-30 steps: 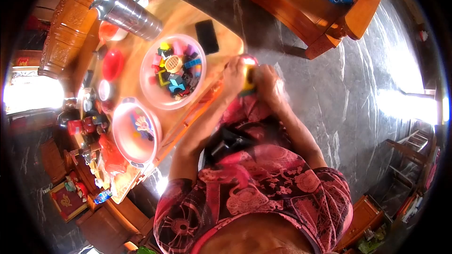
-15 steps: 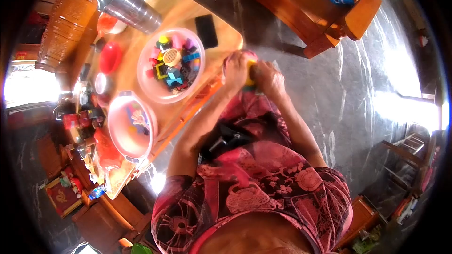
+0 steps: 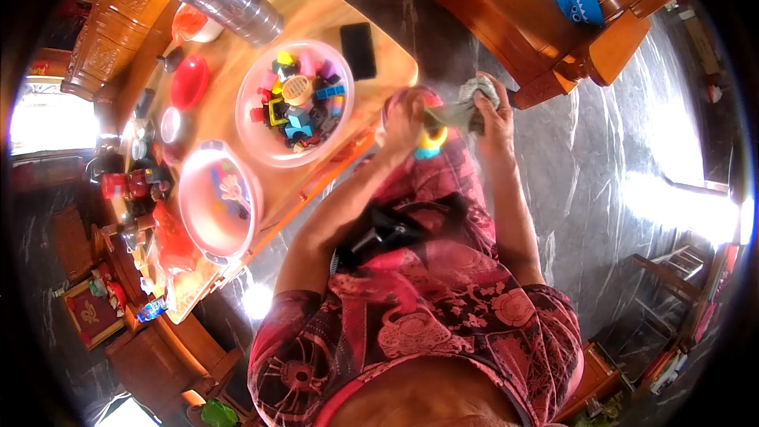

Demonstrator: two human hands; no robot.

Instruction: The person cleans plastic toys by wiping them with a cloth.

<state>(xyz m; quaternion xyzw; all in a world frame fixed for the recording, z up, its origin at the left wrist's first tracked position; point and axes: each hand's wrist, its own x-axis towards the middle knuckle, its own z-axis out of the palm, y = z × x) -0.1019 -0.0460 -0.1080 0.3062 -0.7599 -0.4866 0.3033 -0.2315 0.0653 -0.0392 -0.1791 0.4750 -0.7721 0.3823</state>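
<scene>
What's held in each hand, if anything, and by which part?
The right hand grips a grey cloth by its bunched part. The left hand is blurred beside a yellow-and-blue item; its hold cannot be told.

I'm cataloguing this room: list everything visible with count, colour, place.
Wooden table: 1, tan, left
Round plastic basins: 2, pink, table
Toy pieces: many, multicoloured, basins
Cylindrical metal flask: 1, silver, table
Rectangular device: 1, black, table corner
Round dish: 1, red, table
Containers: several, mixed colours, table's left
Wooden bench: 1, brown, upper right
Cartoon item: 1, blue, bench
Crumpled cloth: 1, greyish, upper centre
Rounded toy: 1, yellow/turquoise, centre
Patterned garment: 1, red, bottom
Left hand: 1, at toy, grip unclear
Right hand: 1, gripping cloth
</scene>
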